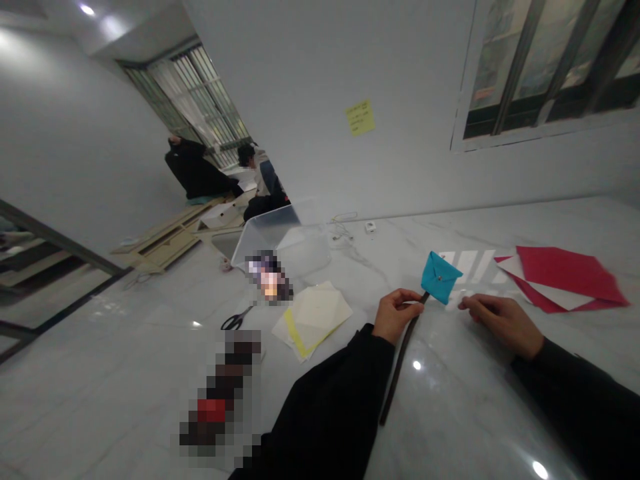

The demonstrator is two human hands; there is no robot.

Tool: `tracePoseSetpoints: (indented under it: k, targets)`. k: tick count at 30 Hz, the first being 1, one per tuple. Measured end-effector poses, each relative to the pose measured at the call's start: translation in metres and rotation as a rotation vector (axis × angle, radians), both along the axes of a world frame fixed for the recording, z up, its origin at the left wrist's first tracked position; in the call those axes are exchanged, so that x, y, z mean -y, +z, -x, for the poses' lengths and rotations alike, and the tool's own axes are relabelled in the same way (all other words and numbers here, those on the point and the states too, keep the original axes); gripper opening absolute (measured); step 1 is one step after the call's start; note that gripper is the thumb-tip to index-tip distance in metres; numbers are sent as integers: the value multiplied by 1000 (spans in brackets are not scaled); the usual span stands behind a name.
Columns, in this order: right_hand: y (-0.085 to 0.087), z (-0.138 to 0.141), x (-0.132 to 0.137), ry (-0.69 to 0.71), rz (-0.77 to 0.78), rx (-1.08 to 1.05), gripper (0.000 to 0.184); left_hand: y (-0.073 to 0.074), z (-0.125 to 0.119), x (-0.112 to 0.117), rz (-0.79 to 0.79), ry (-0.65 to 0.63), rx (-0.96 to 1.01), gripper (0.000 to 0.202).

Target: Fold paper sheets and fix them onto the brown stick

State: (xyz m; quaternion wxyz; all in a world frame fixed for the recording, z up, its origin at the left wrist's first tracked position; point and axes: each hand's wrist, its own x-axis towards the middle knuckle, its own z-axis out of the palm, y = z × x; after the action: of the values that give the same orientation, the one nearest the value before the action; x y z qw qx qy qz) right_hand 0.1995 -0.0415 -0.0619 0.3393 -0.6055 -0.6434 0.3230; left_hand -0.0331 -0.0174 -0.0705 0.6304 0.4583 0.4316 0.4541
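Note:
A blue paper pinwheel (441, 279), its corners folded to a small fastener at the centre, sits at the top of a dark brown stick (400, 373). My left hand (399, 315) pinches that stick just below the paper, and the stick's lower end slants down toward me. To the right of the pinwheel, apart from it, is my right hand (503, 323). Its fingers are curled and the thumb and fingertips are pressed together; whether anything small is between them is hidden.
Red and white paper sheets (570, 277) lie at the right. Left of my arm are cream and yellow sheets (315, 317) and black-handled scissors (234, 322). A clear plastic bin (305, 247) and a white cable (343, 233) are farther back. Two people sit beyond the table.

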Motion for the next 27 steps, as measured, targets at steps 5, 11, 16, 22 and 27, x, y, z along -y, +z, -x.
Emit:
tracePoseSetpoints:
  k: [5,11,16,22,27]
  targets:
    - [-9,2,-1,-82,-26,-196,54,-3,2,-1,2,-6,8,29]
    - [-10,10,0,-75,-2,-319,68,-4,5,0,15,-18,0,28]
    - [-4,8,2,-150,-47,-356,81,0,4,1,-3,-22,-17,30]
    - [-3,-1,-2,-93,-77,-195,89,-4,4,-1,-30,-36,-25,29]
    - [-6,-2,-2,-31,-138,-44,81,-4,2,0,-15,-76,-20,30]
